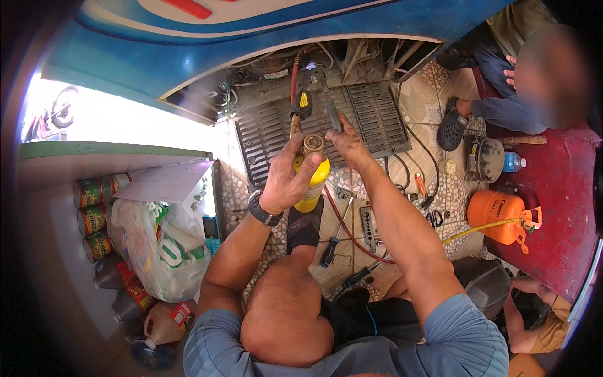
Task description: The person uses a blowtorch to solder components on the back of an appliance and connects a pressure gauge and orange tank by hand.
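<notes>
My left hand point(290, 176) grips a yellow gas cylinder point(309, 196) with a brass fitting point(313, 144) on top. Just above it, a black fitting with a yellow label point(301, 107) and brass stem hangs on a red hose point(295, 75). My right hand point(348, 141) is closed on a dark grey handled tool point(334, 116), held upward beside the cylinder; its exact kind is unclear. Both hands are over a dark slotted metal panel point(370, 113) lying beneath the blue appliance's open base point(207, 47). Screwdrivers point(328, 251) and a socket set point(368, 229) lie on the tiled floor below.
At right, a seated person point(502, 107), an orange canister point(493, 217) with yellow hose and a metal pot point(483, 160) beside a red surface point(559, 188). Another person's legs point(521, 314) show lower right. At left, a plastic bag point(160, 251), several cans point(94, 220) and jugs point(163, 323).
</notes>
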Tool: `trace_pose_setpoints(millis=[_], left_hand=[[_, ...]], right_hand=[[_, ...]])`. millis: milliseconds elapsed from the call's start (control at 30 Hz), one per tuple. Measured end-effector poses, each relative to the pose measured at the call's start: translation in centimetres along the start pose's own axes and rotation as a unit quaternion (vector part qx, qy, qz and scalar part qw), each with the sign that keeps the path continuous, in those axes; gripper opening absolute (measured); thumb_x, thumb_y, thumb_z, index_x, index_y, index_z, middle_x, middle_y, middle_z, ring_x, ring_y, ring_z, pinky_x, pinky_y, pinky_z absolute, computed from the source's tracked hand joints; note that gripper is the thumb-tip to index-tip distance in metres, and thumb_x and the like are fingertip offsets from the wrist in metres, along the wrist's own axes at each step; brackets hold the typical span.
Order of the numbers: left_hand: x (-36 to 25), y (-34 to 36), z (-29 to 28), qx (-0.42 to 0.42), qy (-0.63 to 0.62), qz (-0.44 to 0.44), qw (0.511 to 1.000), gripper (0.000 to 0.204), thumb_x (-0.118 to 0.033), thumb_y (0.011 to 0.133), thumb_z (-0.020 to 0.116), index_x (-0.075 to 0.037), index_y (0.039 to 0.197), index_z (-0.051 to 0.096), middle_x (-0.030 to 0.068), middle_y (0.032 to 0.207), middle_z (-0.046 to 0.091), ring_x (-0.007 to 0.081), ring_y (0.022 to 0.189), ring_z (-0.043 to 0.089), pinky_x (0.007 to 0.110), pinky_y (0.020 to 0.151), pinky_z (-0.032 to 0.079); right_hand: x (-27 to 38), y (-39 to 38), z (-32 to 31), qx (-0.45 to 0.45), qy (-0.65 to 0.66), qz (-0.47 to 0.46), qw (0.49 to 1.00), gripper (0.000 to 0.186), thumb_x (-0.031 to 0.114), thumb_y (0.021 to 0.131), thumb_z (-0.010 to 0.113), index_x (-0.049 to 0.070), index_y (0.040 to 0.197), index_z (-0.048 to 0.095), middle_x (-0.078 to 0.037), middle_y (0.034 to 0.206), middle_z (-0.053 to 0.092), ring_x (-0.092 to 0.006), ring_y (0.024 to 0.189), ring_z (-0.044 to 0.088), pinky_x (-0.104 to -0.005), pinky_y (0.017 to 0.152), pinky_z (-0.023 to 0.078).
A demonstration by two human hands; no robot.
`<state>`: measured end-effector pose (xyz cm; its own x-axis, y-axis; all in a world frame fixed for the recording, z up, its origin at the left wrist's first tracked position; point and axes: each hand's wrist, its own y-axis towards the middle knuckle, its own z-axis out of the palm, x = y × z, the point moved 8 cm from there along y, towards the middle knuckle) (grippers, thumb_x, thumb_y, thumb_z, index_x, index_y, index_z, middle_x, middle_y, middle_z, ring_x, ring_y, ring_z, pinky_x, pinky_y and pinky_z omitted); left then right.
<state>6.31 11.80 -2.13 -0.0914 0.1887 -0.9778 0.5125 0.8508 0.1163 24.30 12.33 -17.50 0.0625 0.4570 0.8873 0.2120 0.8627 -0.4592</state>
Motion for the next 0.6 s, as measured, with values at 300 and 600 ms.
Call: trace_pose_setpoints(millis=[300,600], left_hand=[[0.6,0.0,0.2,0.003,-0.019,-0.037,0.999,0.052,-0.043,0.099,0.066,0.002,0.121,0.054,0.0123,0.102,0.067,0.0195,0.094,0.065,0.033,0.085,0.051],[0.1,0.4,0.7,0.009,-0.017,-0.050,0.999,0.047,-0.038,0.099,0.068,0.001,0.121,0.054,0.0098,0.101,0.068,0.0171,0.097,0.064,0.032,0.090,0.050]], right_hand=[[0.8,0.9,-0.4,-0.033,-0.067,0.000,0.997,0.078,0.020,0.091,0.067,0.004,0.158,0.031,-0.021,0.160,0.036,-0.0346,0.149,0.035,-0.0363,0.121,0.029],[-2.5,-0.3,-1.1,-0.001,-0.030,-0.060,0.998,0.076,0.018,0.089,0.069,0.000,0.155,0.036,-0.024,0.155,0.042,-0.0370,0.145,0.038,-0.0384,0.119,0.032]])
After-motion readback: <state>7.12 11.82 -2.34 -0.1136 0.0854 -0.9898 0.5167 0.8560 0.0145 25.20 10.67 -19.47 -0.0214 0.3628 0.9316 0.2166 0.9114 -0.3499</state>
